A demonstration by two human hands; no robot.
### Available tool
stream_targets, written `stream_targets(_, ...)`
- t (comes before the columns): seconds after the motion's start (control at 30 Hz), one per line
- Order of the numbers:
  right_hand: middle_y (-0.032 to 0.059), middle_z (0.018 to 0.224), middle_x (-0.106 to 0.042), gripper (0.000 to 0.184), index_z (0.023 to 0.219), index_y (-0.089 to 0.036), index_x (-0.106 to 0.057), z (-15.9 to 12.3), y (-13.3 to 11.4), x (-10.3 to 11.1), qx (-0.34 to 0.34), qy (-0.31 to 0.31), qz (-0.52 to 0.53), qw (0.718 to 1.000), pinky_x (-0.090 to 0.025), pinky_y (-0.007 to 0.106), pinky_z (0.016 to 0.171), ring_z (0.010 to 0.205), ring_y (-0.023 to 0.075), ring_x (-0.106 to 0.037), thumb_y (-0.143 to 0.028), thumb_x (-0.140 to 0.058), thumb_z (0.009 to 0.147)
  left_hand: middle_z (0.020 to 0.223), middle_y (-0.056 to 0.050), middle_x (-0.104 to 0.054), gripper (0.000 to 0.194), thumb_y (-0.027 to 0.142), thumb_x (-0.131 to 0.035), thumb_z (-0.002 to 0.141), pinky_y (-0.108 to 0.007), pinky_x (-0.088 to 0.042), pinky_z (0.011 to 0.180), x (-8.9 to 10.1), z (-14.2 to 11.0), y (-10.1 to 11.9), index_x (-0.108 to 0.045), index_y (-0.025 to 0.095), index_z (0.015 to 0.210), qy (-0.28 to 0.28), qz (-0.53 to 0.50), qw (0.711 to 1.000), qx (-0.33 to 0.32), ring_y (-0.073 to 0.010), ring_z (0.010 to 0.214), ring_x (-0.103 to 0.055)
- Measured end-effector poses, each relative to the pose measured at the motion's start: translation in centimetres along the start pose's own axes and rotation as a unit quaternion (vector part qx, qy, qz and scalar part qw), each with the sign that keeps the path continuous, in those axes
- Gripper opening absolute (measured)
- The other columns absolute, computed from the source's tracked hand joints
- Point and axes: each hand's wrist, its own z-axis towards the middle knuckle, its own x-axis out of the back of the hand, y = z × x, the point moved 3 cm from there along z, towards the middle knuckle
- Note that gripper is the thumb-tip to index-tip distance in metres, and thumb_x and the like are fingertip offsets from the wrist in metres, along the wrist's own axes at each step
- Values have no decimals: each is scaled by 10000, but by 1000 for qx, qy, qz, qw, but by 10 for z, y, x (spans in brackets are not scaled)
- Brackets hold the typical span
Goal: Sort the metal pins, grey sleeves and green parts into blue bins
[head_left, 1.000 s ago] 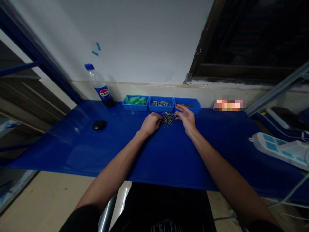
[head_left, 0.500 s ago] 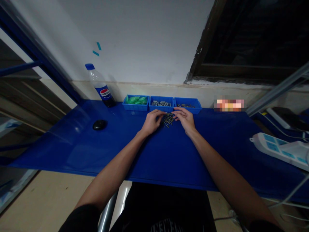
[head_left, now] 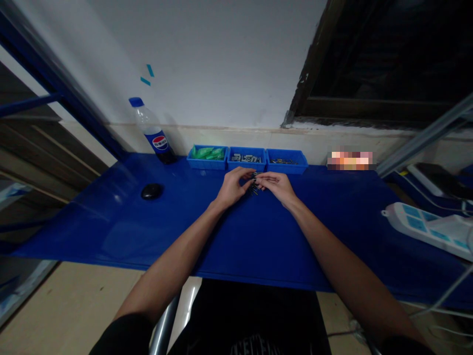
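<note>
A loose pile of thin, brassy, screw-like pieces (head_left: 254, 189) lies on the blue tabletop, mostly covered by my hands. My left hand (head_left: 234, 187) is on its left side, thumb and fingers curled to a pinch, with a small dark piece showing at the tips. From the right, my right hand (head_left: 278, 186) reaches in, its fingertips pressed together and close to the left ones. What exactly sits in either pinch is too small to tell. Just behind the hands stands a blue bin (head_left: 286, 170) of similar thin metal pieces.
A blue bin (head_left: 245, 166) of grey metal parts and another bin (head_left: 207, 164) with green plastic stand along the wall. A Pepsi bottle (head_left: 159, 143) and a black computer mouse (head_left: 152, 191) are at the left. A white power strip (head_left: 424, 227) lies at the right edge.
My right hand has moved left and its fingers have closed together, now meeting the left fingertips over the pile. My left hand has stayed nearly in place.
</note>
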Motion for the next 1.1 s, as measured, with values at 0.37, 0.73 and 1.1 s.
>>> stream_targets(0.37, 107, 1198, -779, 410, 1177, -240, -769, 9, 3, 27, 52, 175, -11, 983, -570, 339, 648, 795, 203, -733, -335, -726, 780, 1121, -153, -738, 274, 125, -581, 935, -433, -569, 949, 1, -6, 1, -781, 141, 1120, -118, 259, 951, 124, -318, 1064, -664)
stream_targets(0.73, 101, 1117, -793, 329, 1068, -226, -764, 5, 1, 22, 39, 164, -3, 986, -547, 308, 613, 735, 177, -714, -359, -730, 769, 1103, -124, -767, 319, 44, -536, 932, -373, -575, 953, 0, -5, -14, -770, 145, 1125, -64, 186, 974, 109, -261, 1007, -722)
stream_targets(1.1, 50, 884, -807, 330, 1046, -226, -768, 3, -2, 11, 12, 87, -7, 996, -520, 285, 613, 667, 156, -683, -399, -753, 766, 1108, -93, -739, 436, 34, -654, 897, -314, -626, 845, -1, 0, -5, -628, 166, 1311, 27, -8, 999, 43, -165, 883, -728)
